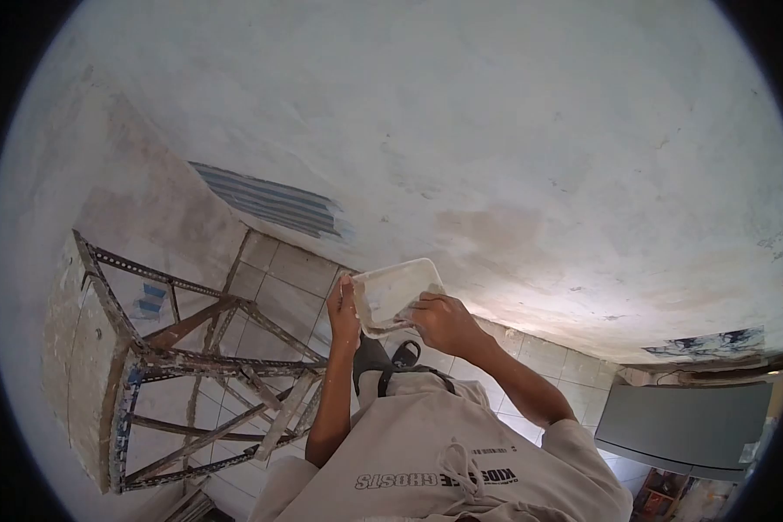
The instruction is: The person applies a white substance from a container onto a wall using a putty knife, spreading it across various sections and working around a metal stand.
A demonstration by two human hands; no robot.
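A pale, shallow rectangular tray (391, 291) with rounded corners is held tilted in front of my body, smeared with whitish material. My left hand (344, 313) grips its left edge, fingers wrapped at the rim. At the lower right side of the tray, my right hand (441, 320) has its fingers curled at the edge; whether they hold something else inside is too small to tell. Whitish residue marks the fingers of my left hand.
A plastered wall (496, 130) rises ahead, with a striped patch (270, 200) at its lower left. On the left stands a metal-framed scaffold (183, 357) with a stained board top. A grey panel-like surface (683, 422) is at the lower right, above a tiled floor (296, 268).
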